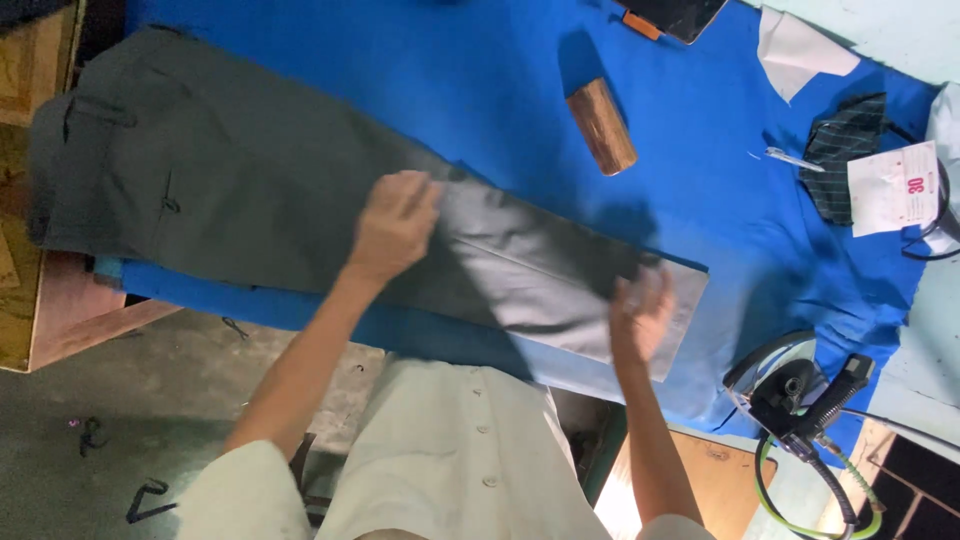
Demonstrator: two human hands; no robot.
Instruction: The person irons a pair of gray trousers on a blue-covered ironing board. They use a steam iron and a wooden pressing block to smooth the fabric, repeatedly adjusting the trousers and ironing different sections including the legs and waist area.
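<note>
Open blue cloth is left on the counter [480, 90] beyond the grey trousers [250, 180], broken only by a wooden block [602, 126] lying near its middle. A wide lane is found between that block and the trouser leg. To the right, passage is narrowed by a pen [795, 160], a dark checked cloth [845, 160] and a white card [895, 188]. The near right corner is blocked by an iron [790, 390] and its hose [845, 495].

Pale cream buttoned shirt [455, 450] — short sleeves, forearms bare — small round buttons.
</note>
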